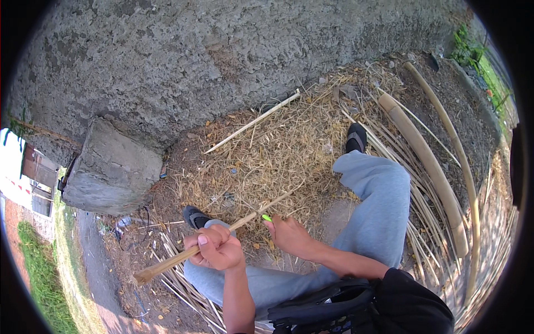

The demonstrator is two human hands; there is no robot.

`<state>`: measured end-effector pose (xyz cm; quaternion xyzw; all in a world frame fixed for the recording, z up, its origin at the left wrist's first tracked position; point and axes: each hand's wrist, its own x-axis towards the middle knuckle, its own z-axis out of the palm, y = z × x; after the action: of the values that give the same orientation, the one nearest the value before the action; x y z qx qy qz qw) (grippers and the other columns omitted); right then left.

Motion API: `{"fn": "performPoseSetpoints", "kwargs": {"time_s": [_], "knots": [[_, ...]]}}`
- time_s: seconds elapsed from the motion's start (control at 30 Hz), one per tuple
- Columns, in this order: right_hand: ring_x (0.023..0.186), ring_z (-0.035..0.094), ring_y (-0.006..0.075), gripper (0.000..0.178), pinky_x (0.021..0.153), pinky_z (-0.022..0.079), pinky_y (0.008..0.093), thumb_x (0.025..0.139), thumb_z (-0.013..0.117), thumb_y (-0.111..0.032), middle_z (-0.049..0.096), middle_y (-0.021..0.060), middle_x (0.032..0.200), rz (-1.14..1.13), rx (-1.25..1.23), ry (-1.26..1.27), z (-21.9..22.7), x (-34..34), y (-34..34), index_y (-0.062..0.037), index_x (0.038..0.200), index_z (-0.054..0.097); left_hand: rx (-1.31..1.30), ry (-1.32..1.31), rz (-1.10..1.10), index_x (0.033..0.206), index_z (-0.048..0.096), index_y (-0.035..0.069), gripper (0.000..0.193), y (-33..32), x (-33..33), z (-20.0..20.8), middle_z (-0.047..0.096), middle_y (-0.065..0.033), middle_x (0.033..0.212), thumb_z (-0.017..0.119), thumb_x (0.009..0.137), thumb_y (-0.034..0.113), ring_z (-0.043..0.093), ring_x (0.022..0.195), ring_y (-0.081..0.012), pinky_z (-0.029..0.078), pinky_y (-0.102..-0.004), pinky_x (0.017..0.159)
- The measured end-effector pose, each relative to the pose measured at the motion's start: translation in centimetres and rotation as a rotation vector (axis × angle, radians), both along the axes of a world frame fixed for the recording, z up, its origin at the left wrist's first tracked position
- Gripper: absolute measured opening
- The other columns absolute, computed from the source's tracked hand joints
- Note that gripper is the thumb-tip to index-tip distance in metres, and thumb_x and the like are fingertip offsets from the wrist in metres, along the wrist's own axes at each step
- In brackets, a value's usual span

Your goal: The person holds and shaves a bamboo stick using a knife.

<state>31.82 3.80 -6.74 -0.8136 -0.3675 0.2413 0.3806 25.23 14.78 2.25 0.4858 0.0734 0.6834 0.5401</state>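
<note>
My left hand [216,249] is closed around a bamboo stick [177,259], which slants from a thick cut end at the lower left to a thin tip over the ground ahead. In my right hand [290,236] is a knife with a bright green handle [266,217]. The fingers wrap around most of the handle. The knife's front end meets the stick just beyond my left hand; its blade is too small to make out clearly. Pale curled bamboo shavings [278,161] cover the ground between my feet.
A split bamboo pole [425,161] and a longer curved pole [453,133] lie at the right, beside many thin strips [409,195]. One loose strip [253,122] lies ahead, near the rough wall [222,55]. A concrete block [114,167] stands at the left.
</note>
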Motion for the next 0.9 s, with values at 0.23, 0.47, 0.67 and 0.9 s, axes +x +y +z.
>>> {"fn": "performPoseSetpoints", "kwargs": {"time_s": [0.23, 0.47, 0.67, 0.9], "knots": [[0.06, 0.064, 0.047, 0.038, 0.055, 0.051, 0.0561, 0.101, 0.047, -0.031, 0.061, 0.0264, 0.061, -0.086, -0.037, 0.067, -3.2, 2.4, 0.3, 0.0042, 0.093, 0.056, 0.056, 0.009, -0.063, 0.074, 0.035, 0.007, 0.021, -1.8, 0.7, 0.4, 0.033, 0.0002, 0.046, 0.051, 0.087, 0.006, 0.024, 0.035, -0.0062, 0.02, -0.0246, 0.032], [0.059, 0.063, 0.0469, 0.04, 0.053, 0.051, 0.0535, 0.102, 0.044, -0.032, 0.06, 0.0264, 0.06, -0.025, -0.022, 0.012, -4.4, 1.8, -0.4, 0.0049, 0.093, 0.057, 0.112, 0.055, -0.04, 0.073, 0.03, 0.011, 0.025, -2.1, 1.3, 0.8, 0.027, 0.0026, 0.047, 0.048, 0.09, 0.007, 0.017, 0.036, -0.005, 0.016, -0.0239, 0.031], [0.057, 0.064, 0.0449, 0.039, 0.052, 0.051, 0.0539, 0.103, 0.042, -0.031, 0.06, 0.024, 0.058, 0.027, -0.048, 0.09, -4.1, 1.7, 0.7, 0.0045, 0.097, 0.057, 0.167, 0.079, -0.047, 0.073, 0.031, 0.011, 0.024, -1.2, 0.4, 0.4, 0.025, 0.0024, 0.047, 0.047, 0.091, 0.008, 0.017, 0.037, -0.0053, 0.015, -0.0234, 0.032], [0.055, 0.063, 0.0443, 0.04, 0.054, 0.051, 0.0541, 0.103, 0.041, -0.031, 0.06, 0.0223, 0.058, -0.048, -0.168, 0.042, -10.7, 4.4, 0.5, 0.0054, 0.1, 0.057, 0.165, 0.053, -0.073, 0.073, 0.03, 0.011, 0.025, -1.3, 0.9, 0.1, 0.028, 0.0015, 0.047, 0.048, 0.091, 0.008, 0.019, 0.036, -0.0053, 0.015, -0.0236, 0.032]]}}
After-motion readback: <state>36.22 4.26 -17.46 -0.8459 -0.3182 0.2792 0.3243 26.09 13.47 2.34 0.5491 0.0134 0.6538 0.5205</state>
